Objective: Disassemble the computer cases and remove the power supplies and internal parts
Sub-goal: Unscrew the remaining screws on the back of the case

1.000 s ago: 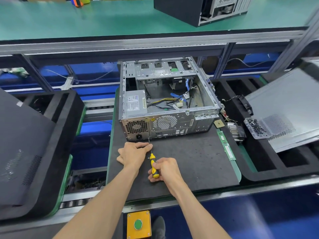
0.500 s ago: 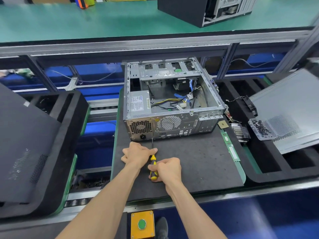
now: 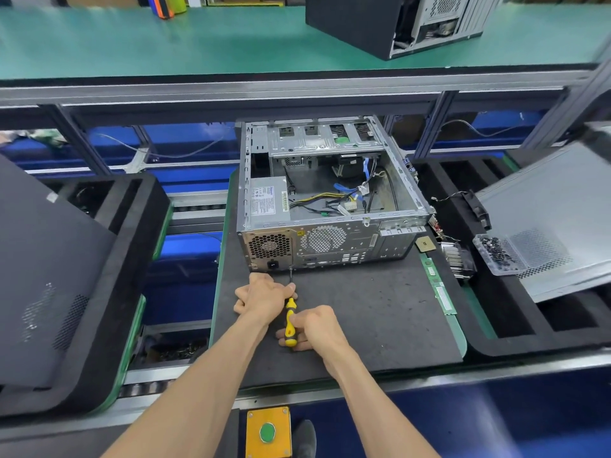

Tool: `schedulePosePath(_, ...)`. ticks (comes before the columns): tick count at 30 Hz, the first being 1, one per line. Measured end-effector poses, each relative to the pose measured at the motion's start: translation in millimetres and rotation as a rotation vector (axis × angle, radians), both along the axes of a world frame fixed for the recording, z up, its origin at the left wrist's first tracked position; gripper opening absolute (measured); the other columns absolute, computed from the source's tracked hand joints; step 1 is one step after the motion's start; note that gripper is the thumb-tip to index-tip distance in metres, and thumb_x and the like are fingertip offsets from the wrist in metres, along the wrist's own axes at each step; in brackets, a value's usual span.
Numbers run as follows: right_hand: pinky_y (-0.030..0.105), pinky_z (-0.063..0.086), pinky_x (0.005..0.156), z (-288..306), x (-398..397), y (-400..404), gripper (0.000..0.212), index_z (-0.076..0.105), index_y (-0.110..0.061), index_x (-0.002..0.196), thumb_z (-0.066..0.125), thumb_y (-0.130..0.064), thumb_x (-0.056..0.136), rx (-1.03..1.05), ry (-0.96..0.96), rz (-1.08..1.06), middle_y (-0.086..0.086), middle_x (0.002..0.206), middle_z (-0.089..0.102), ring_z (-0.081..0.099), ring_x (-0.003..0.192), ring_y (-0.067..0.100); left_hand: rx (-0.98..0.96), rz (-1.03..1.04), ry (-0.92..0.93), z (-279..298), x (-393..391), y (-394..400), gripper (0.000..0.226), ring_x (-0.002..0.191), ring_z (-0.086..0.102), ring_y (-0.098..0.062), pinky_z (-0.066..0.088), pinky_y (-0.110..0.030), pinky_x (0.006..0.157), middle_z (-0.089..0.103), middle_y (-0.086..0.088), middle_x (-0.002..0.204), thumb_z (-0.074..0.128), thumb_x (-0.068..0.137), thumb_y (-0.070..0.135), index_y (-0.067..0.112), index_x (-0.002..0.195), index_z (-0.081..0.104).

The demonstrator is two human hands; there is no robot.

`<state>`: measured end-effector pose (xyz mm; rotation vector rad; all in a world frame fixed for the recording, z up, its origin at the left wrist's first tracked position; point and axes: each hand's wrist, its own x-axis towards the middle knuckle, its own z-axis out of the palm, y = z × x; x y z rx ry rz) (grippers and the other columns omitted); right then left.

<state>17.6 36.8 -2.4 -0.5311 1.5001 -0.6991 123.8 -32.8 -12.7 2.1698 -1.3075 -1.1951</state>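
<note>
1. One open grey steel computer case [image 3: 330, 206] lies on its side on the black foam tabletop mat [image 3: 380, 312], rear panel facing the hands, just ahead of them.
2. One grey boxed power supply [image 3: 267, 201] sits in the case's near-left corner, straight ahead of the left hand; its fan grille and socket show on the rear panel.
3. One yellow-and-black-handled screwdriver [image 3: 290, 320]: right hand [image 3: 312, 327] grips the handle, fingers curled round it. Left hand [image 3: 264, 297] pinches the shaft near the tip, remaining fingers curled onto the mat. Tip sits at the rear panel's lower edge, beside the supply's socket.
4. One loose bundle of yellow, black and blue cables [image 3: 340, 200] lies inside the case, ahead and right of the hands.
5. Right of the hands: one small square chip [image 3: 425, 243] at the mat edge, one finned heatsink [image 3: 458, 259], one clear plastic tray of dark screws [image 3: 499, 254], one grey perforated side panel [image 3: 555, 219] leaning on a black foam tray [image 3: 515, 325].
6. Left of the hands: one dark panel [image 3: 43, 266] resting in a second black foam tray [image 3: 139, 226].
7. One more black computer case [image 3: 390, 21] stands on the green upper shelf [image 3: 198, 41], well beyond the hands.
8. Bare mat lies right of the right hand out to the mat's green edge; the left hand is close to the mat's left edge.
</note>
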Motion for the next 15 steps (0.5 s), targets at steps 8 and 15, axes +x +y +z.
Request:
schedulePosePath(8, 0.028, 0.059, 0.056, -16, 4, 3, 0.028, 0.077, -0.010, 0.079, 0.091, -0.030, 0.067, -0.092, 0.166, -0.076, 0.005, 0.067, 0.075, 0.073, 0.062, 0.018, -0.046, -0.212, -0.104, 7, 11, -10, 0.024, 0.108, 0.054, -0.021, 0.042, -0.039, 0.094, 0.067, 0.007, 0.098, 0.075, 0.083, 0.052, 0.031, 0.071, 0.073)
schedulePosePath(15, 0.041, 0.064, 0.060, -14, 8, 3, 0.044, 0.072, -0.018, 0.076, 0.095, -0.046, 0.052, -0.121, 0.266, -0.118, 0.000, 0.069, 0.074, 0.073, 0.059, 0.015, 0.068, -0.237, -0.066, 18, 4, -24, 0.043, 0.078, 0.065, -0.017, 0.051, -0.031, 0.069, 0.072, -0.002, 0.071, 0.092, 0.065, 0.045, 0.008, 0.068, 0.072)
